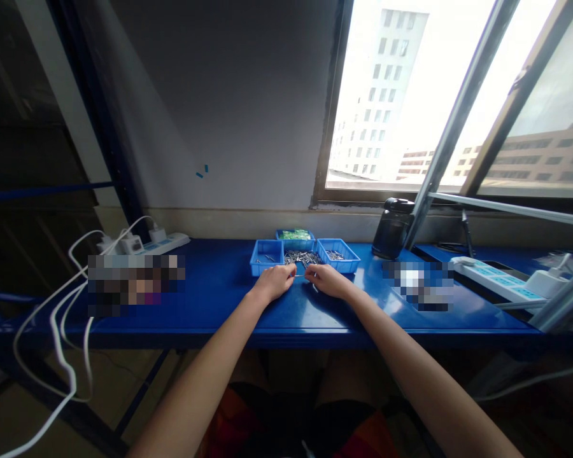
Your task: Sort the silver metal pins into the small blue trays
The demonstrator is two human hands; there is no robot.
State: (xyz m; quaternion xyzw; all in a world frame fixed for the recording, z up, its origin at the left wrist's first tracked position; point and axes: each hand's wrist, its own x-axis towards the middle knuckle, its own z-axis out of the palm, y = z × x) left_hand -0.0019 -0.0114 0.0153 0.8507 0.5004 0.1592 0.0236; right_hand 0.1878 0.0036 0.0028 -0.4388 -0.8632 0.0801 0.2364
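My left hand (275, 282) and my right hand (325, 280) come close together over the blue table, fingers pinched. A small thin metal piece (299, 275) spans the gap between the fingertips, held from both sides; its exact kind is too small to tell. Just beyond the fingers lies a pile of small metal pins or screws (303, 257). The left blue bin (267, 267) holds a few small pieces, and the right blue bin (346, 264) has several metal pieces in it. Behind the pile, green packets (295, 235) sit in a third blue bin (279, 240).
On the blue table (210, 312), a white power strip (169, 243) with white cables stands at the left. A black container (391, 229) is at the back right, near a metal post (451, 133). Another power strip (496, 280) lies far right. Two blurred patches cover items on either side.
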